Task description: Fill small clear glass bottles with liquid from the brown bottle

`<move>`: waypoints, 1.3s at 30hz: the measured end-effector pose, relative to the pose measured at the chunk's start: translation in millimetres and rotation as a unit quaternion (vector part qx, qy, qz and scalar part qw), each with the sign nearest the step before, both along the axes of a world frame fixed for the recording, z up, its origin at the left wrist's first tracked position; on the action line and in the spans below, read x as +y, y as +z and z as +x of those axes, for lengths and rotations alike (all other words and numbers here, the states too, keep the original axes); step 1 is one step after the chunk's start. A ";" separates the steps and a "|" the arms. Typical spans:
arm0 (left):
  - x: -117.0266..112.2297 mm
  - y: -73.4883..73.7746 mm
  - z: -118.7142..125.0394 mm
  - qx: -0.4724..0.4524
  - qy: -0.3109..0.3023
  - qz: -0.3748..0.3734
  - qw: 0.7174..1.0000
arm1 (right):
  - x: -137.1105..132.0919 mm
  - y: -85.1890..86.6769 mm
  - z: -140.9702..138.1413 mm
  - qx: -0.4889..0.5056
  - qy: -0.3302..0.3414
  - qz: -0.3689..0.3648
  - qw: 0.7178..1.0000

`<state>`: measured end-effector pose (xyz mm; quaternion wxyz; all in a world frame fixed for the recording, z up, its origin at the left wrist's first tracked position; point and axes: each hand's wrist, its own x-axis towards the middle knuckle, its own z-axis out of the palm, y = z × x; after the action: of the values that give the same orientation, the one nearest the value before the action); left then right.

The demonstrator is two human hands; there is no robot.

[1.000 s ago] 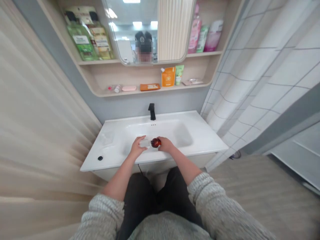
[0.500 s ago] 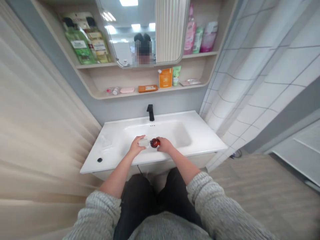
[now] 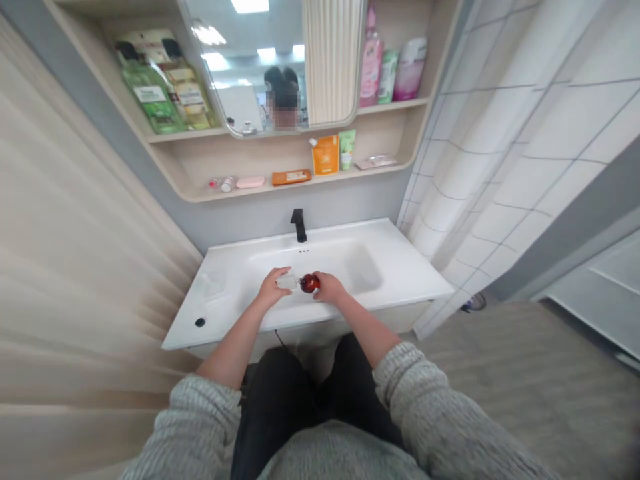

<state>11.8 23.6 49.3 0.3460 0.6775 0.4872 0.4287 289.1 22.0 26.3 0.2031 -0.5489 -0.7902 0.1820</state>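
Left hand (image 3: 273, 288) and right hand (image 3: 327, 288) close together above a white ceramic basin (image 3: 320, 260), neither one open. Left hand's fingers (image 3: 280, 273) curled around a small clear piece (image 3: 287, 282), its exact kind too blurred to tell. Right hand wrapped firmly around a small round dark red bottle (image 3: 310, 283), held on its side, the bottle just touching the clear piece. Both things lifted over the bowl, apparently not resting on it, though the height was hard to tell.

Behind them, a black faucet (image 3: 299, 225) at the basin's back edge; on the left deck, a small black button (image 3: 200, 323). Set out on a wooden shelf (image 3: 300, 187) under a mirror (image 3: 240, 67), a pink soap bar (image 3: 250, 182) and an orange packet (image 3: 325, 155). Gray knit sleeves (image 3: 200, 413) pushed back along both forearms, above dark trousers (image 3: 280, 400).
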 end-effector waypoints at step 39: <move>19.1 44.1 8.1 0.091 -0.048 0.020 0.995 | -5.8 10.4 0.2 0.027 -0.031 0.004 0.999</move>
<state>19.9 42.6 93.4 0.3073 0.7431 0.4746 0.3578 289.3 16.1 36.7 0.2320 -0.5670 -0.7677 0.1877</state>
